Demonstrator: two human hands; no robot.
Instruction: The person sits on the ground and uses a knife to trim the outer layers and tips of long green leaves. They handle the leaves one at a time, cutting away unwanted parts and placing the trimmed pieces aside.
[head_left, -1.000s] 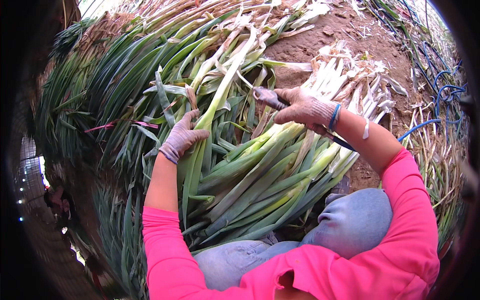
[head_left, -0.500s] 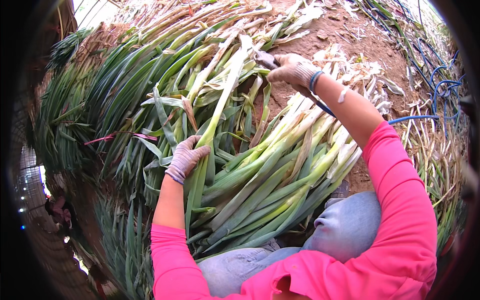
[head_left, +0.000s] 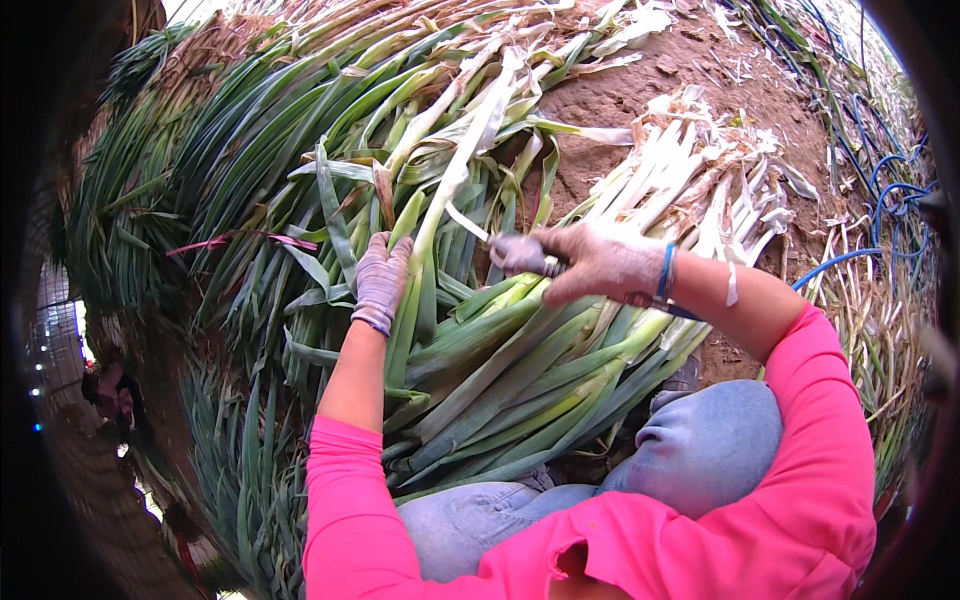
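Observation:
My gloved left hand (head_left: 382,283) is closed around the green leaf part of a long green onion (head_left: 448,188). Its pale root end points up and away from me. My gloved right hand (head_left: 600,262) grips a grey air blow gun (head_left: 516,255), whose tip is beside the middle of that stalk, a little to its right. A whitish strip of skin (head_left: 466,222) curls between stalk and tool. Under my right hand lies a heap of green onions (head_left: 530,345), green leaves toward me and white roots far off.
More green onions (head_left: 250,130) are piled thickly on the left and far side, with a pink tie (head_left: 240,240) among them. Brown soil (head_left: 690,70) shows at the far right. A blue hose (head_left: 835,265) runs off to the right, past scattered peelings. My denim-covered knee (head_left: 710,440) is close to the heap.
My right hand has swept the blow gun toward me along the stalk, from near its root end to its middle. A loose strip now shows. The left hand stays on the leaves.

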